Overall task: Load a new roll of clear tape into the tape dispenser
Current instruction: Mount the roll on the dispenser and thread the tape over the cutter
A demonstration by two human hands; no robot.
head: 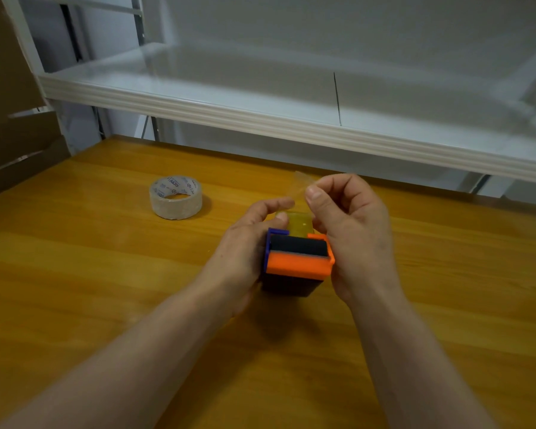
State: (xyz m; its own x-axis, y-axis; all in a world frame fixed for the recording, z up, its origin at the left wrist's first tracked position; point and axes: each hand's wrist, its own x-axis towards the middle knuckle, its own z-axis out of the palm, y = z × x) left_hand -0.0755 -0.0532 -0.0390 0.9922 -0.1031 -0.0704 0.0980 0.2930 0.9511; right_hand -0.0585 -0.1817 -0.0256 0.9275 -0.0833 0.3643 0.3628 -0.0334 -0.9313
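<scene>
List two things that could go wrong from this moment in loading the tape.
1. The loose tape end pinched by the right hand could fold over and stick to itself.
2. The dispenser, steadied only by the left hand, might tip as the tape is pulled.

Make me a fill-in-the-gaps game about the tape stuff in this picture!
1. The right hand pinches the loose end of the clear ____.
2. The left hand grips the tape dispenser, which has a blue side and an ____ front.
3. The tape roll lies on the table, to the ____ of the dispenser.
Missing words: tape, orange, left.
</scene>
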